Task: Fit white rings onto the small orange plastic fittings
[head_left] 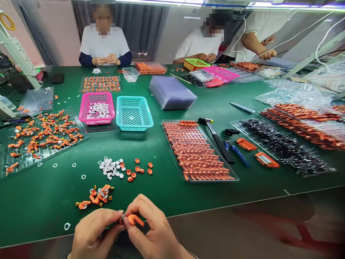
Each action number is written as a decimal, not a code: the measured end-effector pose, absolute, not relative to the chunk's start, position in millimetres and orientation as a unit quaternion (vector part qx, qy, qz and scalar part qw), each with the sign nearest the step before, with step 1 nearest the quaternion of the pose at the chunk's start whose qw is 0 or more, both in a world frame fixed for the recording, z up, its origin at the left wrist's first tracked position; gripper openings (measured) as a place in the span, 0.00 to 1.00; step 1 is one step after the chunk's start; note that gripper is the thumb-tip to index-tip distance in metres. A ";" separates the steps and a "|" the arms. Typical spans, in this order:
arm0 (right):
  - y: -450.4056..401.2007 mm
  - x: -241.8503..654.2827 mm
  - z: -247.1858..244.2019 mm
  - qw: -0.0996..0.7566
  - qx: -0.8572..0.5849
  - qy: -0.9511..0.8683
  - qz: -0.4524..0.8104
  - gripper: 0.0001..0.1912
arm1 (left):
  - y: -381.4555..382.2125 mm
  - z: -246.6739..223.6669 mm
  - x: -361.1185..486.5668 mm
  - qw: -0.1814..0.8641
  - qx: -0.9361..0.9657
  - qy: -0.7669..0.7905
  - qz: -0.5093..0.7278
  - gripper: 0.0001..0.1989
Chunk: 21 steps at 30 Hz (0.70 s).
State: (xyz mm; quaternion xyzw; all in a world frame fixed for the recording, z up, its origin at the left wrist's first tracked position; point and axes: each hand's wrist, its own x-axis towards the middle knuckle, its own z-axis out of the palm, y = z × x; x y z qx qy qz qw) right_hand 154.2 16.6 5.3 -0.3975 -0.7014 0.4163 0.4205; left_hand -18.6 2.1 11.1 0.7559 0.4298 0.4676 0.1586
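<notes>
- Green counter [151, 194] is spreading out ahead of the hands, under bright lights, with a person in a white shirt [105, 45] sitting across it at twelve o'clock.
- Left hand [93, 232] is pinching a small cap [122, 218], its grip closing thumb and finger on it.
- Right hand [153, 228] is clenching its grip on a curved orange piece [135, 219], holding it right at the cap, over the counter's near edge.
- At ten to eleven o'clock from the hands, a small pile [99, 196] of orange pieces is lying near.
- White discs [111, 168] are clustering beyond it, towards eleven o'clock; orange cups [137, 169] are scattering at twelve.
- One white ring [67, 226] is lying at nine o'clock.
- Farther off, a pink basket [84, 115] is holding white bits at eleven, and a teal basket [134, 126] is standing just beside it at twelve.
- Left tray [54, 153] is carrying jumbled orange pieces at ten o'clock.
- Orange rows are filling the right tray [199, 154] between one and two, a hammer [219, 144] lying alongside.
- At two o'clock, black parts [280, 144] are heaping on another tray.
</notes>
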 end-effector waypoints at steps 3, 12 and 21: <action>16.1 151.4 4.1 0.423 -0.402 -0.683 0.440 0.05 | -1.1 5.9 -22.0 0.186 0.762 0.429 0.448 0.05; 17.3 151.9 1.4 0.375 -0.362 -0.502 0.690 0.14 | 1.4 14.1 -17.1 0.210 0.745 0.411 0.482 0.05; 39.4 163.0 9.4 0.278 -0.275 -0.492 0.778 0.24 | 0.1 -0.2 -29.1 0.322 0.741 0.386 0.445 0.11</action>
